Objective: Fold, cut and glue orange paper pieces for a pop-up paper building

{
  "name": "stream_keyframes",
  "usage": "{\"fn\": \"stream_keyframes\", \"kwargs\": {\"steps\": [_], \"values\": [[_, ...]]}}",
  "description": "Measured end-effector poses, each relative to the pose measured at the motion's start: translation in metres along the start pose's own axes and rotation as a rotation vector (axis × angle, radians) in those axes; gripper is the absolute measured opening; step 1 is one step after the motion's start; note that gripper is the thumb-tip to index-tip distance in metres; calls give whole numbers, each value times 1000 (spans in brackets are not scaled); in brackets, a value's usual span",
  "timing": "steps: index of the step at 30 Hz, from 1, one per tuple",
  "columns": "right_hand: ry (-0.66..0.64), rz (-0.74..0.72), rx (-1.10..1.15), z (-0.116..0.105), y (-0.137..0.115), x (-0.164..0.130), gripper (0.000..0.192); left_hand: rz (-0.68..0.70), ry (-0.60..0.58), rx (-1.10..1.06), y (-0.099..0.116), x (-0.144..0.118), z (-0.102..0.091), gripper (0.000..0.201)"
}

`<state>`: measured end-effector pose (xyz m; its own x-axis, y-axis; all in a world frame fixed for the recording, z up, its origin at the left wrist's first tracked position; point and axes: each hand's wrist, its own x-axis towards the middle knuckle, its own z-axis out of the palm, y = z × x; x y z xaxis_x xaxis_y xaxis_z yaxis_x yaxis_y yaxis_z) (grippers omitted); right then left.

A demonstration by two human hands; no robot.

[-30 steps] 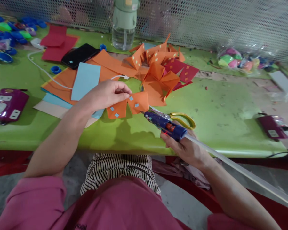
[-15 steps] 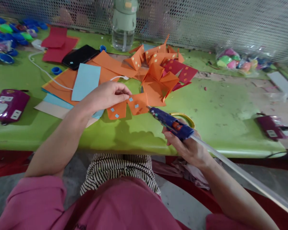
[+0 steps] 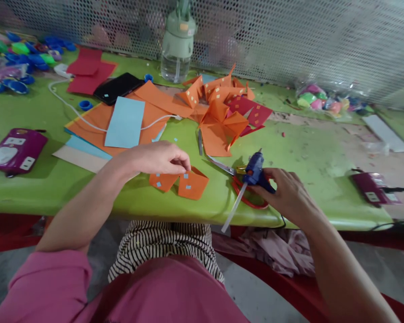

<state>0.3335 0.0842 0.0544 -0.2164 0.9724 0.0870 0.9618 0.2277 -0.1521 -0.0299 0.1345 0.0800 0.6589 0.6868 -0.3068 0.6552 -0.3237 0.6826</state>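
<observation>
The left hand (image 3: pixel 158 158) pinches the upper edge of a folded orange paper piece (image 3: pixel 180 181) dotted with small blue squares, fingertips pressed together on it, and the piece lies flat on the green table (image 3: pixel 303 152) just inside its near edge. The right hand (image 3: pixel 287 193) is closed around the handle of a blue glue gun (image 3: pixel 255 169), which rests on the table with its nozzle pointing away and its clear glue stick (image 3: pixel 234 208) slanting out over the near edge; scissors (image 3: pixel 222 166) lie just beside the gun. Bare tabletop stretches to the right of the gun, while the pile of folded orange papers (image 3: pixel 222 112) crowds the space behind.
</observation>
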Motion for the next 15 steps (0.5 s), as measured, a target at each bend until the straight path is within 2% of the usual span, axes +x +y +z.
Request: {"fn": "stream_keyframes", "kwargs": {"steps": [2, 4, 6, 8, 10, 15], "values": [[5, -59, -21, -13, -2, 8, 48, 40, -27, 0, 4, -2, 0, 27], [14, -129, -20, -27, -16, 21, 37, 71, -34, 4, 9, -4, 0, 26], [32, -201, -6, -35, -40, 40, 25, 80, -37, 18, 14, -4, 1, 26], [20, -269, 58, -35, -69, 61, 22, 103, -59, 12, 16, -5, 1, 24], [-75, -314, 133, -26, -95, 83, 18, 169, -150, -44, 17, -11, -2, 23], [-184, -327, 159, 2, -132, 128, 15, 401, -548, -274, 11, -47, -28, 29]]}}
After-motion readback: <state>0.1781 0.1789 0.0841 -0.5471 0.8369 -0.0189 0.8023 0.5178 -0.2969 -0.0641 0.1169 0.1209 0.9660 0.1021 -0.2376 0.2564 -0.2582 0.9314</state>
